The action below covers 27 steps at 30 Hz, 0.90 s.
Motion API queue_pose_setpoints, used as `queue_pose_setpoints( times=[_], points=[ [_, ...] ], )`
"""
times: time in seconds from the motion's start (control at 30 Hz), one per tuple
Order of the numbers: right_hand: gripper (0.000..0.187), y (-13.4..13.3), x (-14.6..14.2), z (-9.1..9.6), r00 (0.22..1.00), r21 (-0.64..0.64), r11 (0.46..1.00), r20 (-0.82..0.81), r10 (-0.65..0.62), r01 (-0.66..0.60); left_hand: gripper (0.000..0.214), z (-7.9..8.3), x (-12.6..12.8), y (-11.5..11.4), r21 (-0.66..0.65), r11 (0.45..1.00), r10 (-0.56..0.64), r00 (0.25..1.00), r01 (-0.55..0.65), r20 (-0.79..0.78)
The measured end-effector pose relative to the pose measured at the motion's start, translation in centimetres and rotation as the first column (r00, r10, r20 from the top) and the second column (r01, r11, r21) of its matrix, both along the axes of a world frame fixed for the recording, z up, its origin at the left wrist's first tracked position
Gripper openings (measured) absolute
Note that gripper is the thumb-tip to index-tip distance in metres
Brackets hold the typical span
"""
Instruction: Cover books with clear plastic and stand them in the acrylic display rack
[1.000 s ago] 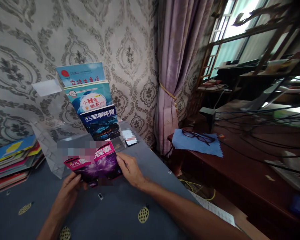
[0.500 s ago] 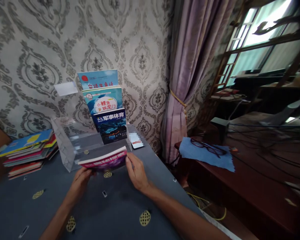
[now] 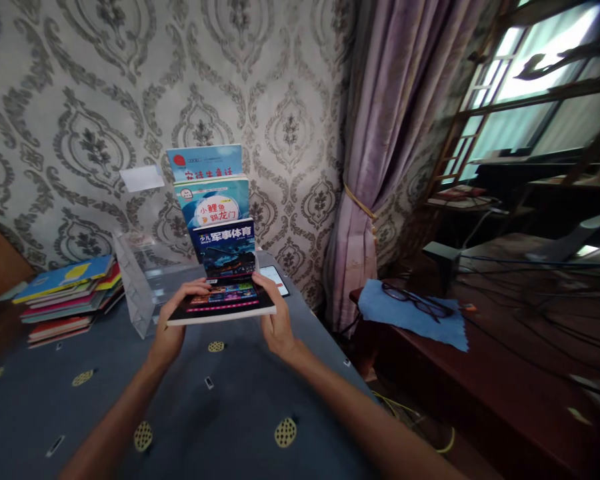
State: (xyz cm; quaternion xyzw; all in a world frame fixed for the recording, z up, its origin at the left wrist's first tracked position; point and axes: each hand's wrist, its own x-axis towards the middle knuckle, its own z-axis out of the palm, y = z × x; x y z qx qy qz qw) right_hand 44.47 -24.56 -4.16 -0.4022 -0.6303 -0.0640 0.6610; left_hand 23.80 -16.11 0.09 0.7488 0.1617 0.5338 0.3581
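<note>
Both my hands hold a thin dark book (image 3: 225,304) by its two sides, above the table. My left hand (image 3: 173,323) is closed on its left edge, fingers over the top face. My right hand (image 3: 276,320) grips the right edge. The face turned up is black with small coloured pictures and a pink line. Just behind it a dark blue book (image 3: 226,250) leans in the clear tiered stand (image 3: 135,287). Higher in the stand are a teal book (image 3: 215,203) and a light blue book (image 3: 210,160), partly covered by the books in front.
To the left lies a stack of books (image 3: 73,293). A phone (image 3: 276,279) rests right of the stand. The patterned cloth (image 3: 240,413) covers the table. On a dark red bench at right, glasses (image 3: 415,300) lie on a blue cloth (image 3: 390,313), with loose cables beyond.
The book in my hands has tipped over. Its purple-pink cover faced me before; now the black face with small pictures lies upward. Both hands still hold it.
</note>
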Motion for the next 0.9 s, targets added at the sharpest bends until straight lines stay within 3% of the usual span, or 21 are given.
queue_pose_setpoints(
  times=[0.13, 0.23, 0.37, 0.5, 0.63, 0.9],
  points=[
    [0.04, 1.7, 0.8, 2.7, 0.999, 0.059, 0.998, -0.031, -0.029, 0.031, 0.025, 2.3, 0.9, 0.6, 0.088, 0.995, 0.046, 0.999, -0.046, -0.004],
    [0.036, 3.0, 1.0, 4.5, 0.998, 0.087, 0.996, -0.064, -0.026, 0.032, 0.025, 3.6, 1.7, 1.2, 0.062, 0.993, 0.096, 0.994, -0.099, 0.051],
    [0.032, 4.6, 1.1, 6.3, 0.992, 0.09, 0.994, -0.115, -0.047, 0.058, 0.022, 4.4, 3.1, 2.2, -0.037, 0.989, 0.151, 0.966, -0.146, 0.21],
    [0.03, 5.9, 1.3, 7.7, 0.984, 0.066, 0.993, -0.158, -0.088, 0.099, 0.018, 4.7, 4.5, 3.0, -0.02, 0.986, 0.166, 0.941, -0.168, 0.296],
    [0.028, 6.8, 1.7, 8.2, 0.974, 0.016, 0.995, -0.204, -0.096, 0.101, 0.021, 4.8, 5.4, 3.4, 0.0, 0.978, 0.2, 0.932, -0.209, 0.304],
    [0.029, 7.9, 2.7, 7.5, 0.978, -0.109, 0.994, -0.206, -0.01, -0.013, 0.032, 3.9, 6.2, 4.4, 0.012, 0.957, 0.28, 0.932, -0.29, 0.231]
  ],
)
